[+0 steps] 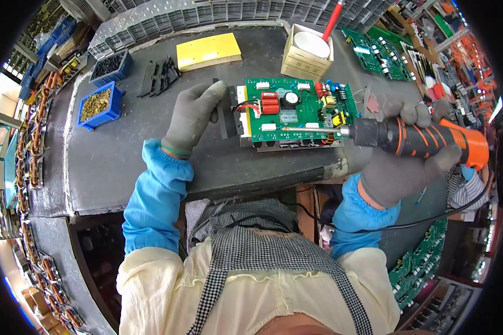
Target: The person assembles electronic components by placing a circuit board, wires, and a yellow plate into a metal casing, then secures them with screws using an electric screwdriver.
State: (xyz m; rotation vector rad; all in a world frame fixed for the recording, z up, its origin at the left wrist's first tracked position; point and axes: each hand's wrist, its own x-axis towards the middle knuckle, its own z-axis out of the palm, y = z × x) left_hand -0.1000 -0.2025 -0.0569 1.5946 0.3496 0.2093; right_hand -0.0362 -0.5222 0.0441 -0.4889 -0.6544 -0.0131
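Note:
My left hand [191, 114], in a grey glove, pinches a flat black strip [227, 118] upright against the left end of a green circuit board [311, 115]. The board carries red, white and yellow parts and sits on a metal base. Red, white and black wires run from its left edge, close to the strip. My right hand [399, 174], gloved too, is closed around an orange and black electric screwdriver [416, 137]. Its long bit lies level across the front of the board, with the tip pointing left towards the strip. The tip appears apart from the strip.
Brass screws fill a blue bin [115, 113]; a second bin [120, 71] holds small black pieces. Black strips [161, 77], a yellow block [208, 51] and a cardboard box [304, 64] stand behind. More green boards [377, 53] lie right. The tool's cable [408, 225] hangs by my right arm.

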